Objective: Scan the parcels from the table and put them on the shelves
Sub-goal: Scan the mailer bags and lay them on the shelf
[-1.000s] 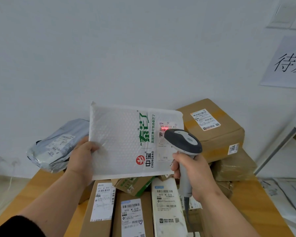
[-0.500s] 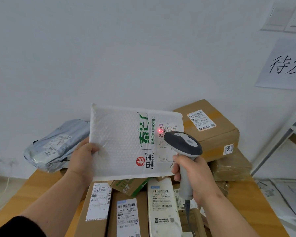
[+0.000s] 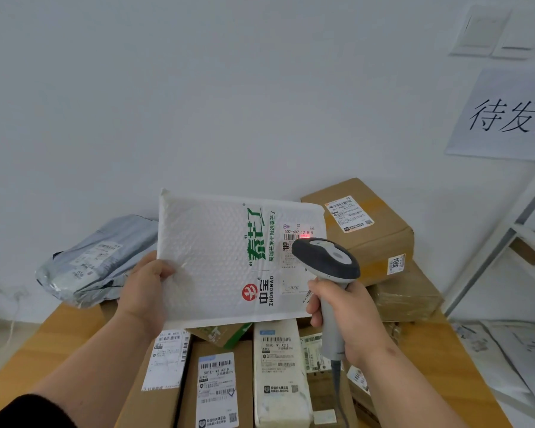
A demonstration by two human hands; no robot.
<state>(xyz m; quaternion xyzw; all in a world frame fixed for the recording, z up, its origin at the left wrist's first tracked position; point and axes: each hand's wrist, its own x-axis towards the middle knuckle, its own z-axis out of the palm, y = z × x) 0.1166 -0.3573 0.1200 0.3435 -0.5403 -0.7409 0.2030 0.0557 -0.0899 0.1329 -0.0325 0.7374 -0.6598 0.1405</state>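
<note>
At the left of the frame a grey poly bag lies at the table's far left corner, partly over the edge, so a careless sweep of the elbow could probably knock it off. Just right of it, the left hand pinches the left edge of the white bubble mailer, thumb in front and fingers behind, holding it upright in mid-air at frame centre, above the boxes. With only one edge gripped, the soft mailer may sag or twist, and the label would then tilt away from the beam. Below it, labelled cartons crowd the lower centre of the frame, leaving little bare tabletop to set anything down. Right of centre, the right hand is wrapped around the handle of the barcode scanner, whose head sits close to the label, with a red glow showing on the barcode. Its cord hangs down among the cartons and could snag on a corner. A stack of brown boxes stands close behind the scanner. At the far right, a shelf frame rises beside the table; the open room lies above the parcels.
</note>
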